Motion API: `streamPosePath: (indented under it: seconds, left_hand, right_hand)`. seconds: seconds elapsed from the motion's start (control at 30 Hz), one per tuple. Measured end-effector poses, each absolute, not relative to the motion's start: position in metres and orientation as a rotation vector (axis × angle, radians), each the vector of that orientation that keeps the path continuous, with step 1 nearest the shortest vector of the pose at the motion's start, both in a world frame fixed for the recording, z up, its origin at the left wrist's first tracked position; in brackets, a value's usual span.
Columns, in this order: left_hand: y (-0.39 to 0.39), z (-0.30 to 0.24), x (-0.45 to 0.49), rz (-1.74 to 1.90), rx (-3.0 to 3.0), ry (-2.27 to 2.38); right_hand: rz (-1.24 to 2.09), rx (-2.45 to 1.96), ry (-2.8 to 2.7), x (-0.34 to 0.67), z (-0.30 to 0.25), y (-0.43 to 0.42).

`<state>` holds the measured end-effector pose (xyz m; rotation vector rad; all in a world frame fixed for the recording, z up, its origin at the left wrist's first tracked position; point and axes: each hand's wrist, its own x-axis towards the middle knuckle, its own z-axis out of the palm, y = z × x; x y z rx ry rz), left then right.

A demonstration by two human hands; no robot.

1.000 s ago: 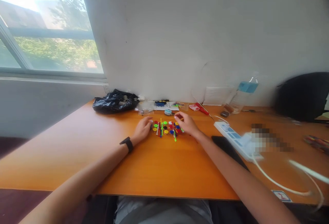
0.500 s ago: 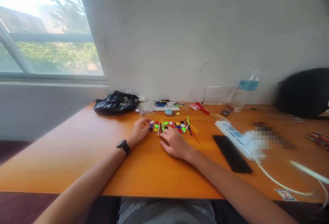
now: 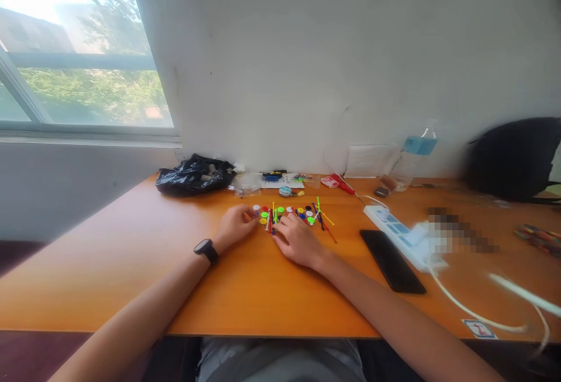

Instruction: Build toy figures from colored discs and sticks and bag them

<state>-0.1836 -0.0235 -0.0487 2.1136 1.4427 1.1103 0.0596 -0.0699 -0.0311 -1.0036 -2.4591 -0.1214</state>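
Observation:
Small round plastic discs in several colours lie in rows on the wooden table, among them a yellow disc and a green disc. Thin plastic sticks lie between and beside them, such as a yellow stick. At the left end of the rows is my left hand, thumb and fingers drawn together by a blue disc; what they pinch is hidden. My right hand rests over the middle discs with curled fingers. A small blue tip shows at its thumb and index finger, too small to name.
Behind the discs are a black plastic bag, a round tin-like item and a red-handled tool. To the right lie a black phone and a white power strip with cables. Further back stand a clear bottle and a black bag.
My left hand has shifted slightly down and its fingers have closed in by the leftmost discs. A blue tip now shows at my right thumb. The view has turned slightly.

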Motion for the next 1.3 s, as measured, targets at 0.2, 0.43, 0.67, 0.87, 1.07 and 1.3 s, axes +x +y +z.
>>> streamPosePath:
  seconds: [0.2,0.43,0.67,0.87,1.07,1.3]
  left_hand:
    - [-0.035,-0.035,-0.182,1.072,2.11,1.573]
    - [-0.052,-0.022,-0.173,1.025,2.283,1.1]
    - [-0.065,-0.027,-0.155,0.88,2.401,0.843]
    - [-0.047,-0.038,-0.16,1.009,2.412,1.241]
    - [-0.039,-0.049,-0.153,0.952,2.45,1.308]
    - [-0.04,-0.052,-0.146,0.871,2.521,1.414]
  right_hand:
    - [-0.231,-1.094,-2.444,0.056,-0.035,-0.061]
    - [-0.274,-1.132,-2.424,0.053,-0.037,-0.06]
    - [-0.226,-1.198,-2.313,0.069,-0.03,-0.055]
    - [-0.104,-1.141,-2.306,0.067,-0.035,-0.052]
    - [-0.093,-1.037,-2.335,0.059,-0.039,-0.055]
    - [-0.053,-1.058,-2.298,0.062,-0.037,-0.055]
